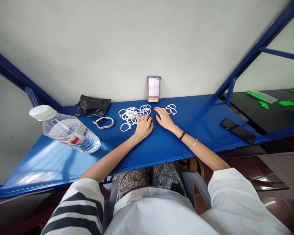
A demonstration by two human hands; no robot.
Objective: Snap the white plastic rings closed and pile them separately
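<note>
A heap of several white plastic rings [131, 117] lies on the blue table [161, 147] near the wall. My left hand [143, 125] rests flat at the heap's right edge, fingers stretched onto the rings. My right hand [164, 119] lies flat beside it, fingers spread and pointing at a smaller cluster of white rings [171, 109]. Neither hand grips anything. A bracelet and a bead band sit on my right wrist.
A phone [153, 88] leans upright against the wall behind the rings. A white wristband watch [103, 122], a black plastic bag [92, 105] and a water bottle [66, 130] sit to the left. A dark phone [238, 130] lies at the right. Green parts [264, 99] lie on a neighbouring black table.
</note>
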